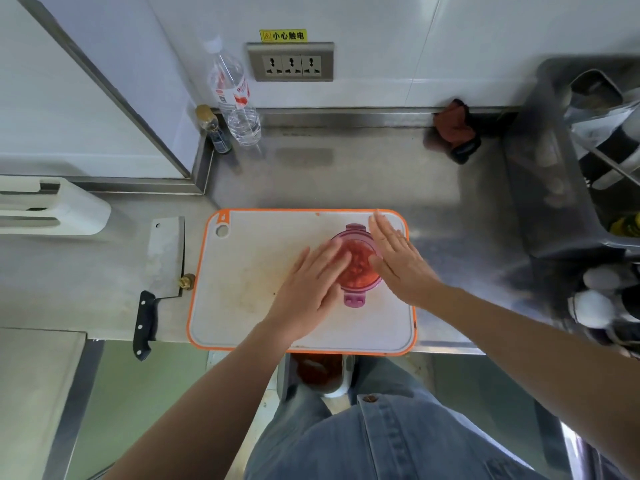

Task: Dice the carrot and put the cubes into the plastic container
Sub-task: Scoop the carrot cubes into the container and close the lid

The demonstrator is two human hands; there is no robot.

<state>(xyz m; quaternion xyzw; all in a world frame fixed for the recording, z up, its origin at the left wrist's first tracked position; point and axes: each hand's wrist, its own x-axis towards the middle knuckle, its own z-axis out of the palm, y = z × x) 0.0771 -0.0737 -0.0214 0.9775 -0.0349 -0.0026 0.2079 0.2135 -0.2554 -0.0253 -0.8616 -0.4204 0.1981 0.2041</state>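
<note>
**Both hands flat at the filled container**

The plastic container, round and clear with pinkish-purple latch tabs on its far and near sides, stands on the right half of the cutting board, a pale board with an orange rim. It holds a heap of orange carrot cubes and has no lid on it.

The left hand lies on the container's left side, fingers straight and close together, the tips reaching over its left rim; this hand is blurred, so whether the fingertips touch the cubes cannot be told. The right hand is at the container's right side, palm turned toward it, fingers straight and pointing to the far edge of the board. Neither hand grips anything.

The board sits at the near edge of the steel desk. Just left of the board a cleaver lies flat, its black handle pointing near. In the far left corner stand a clear water bottle and a small dark bottle, touching or nearly so. On the wall behind is a triple socket. A reddish cloth lies against the far edge, and a grey dish rack fills the right side.
</note>
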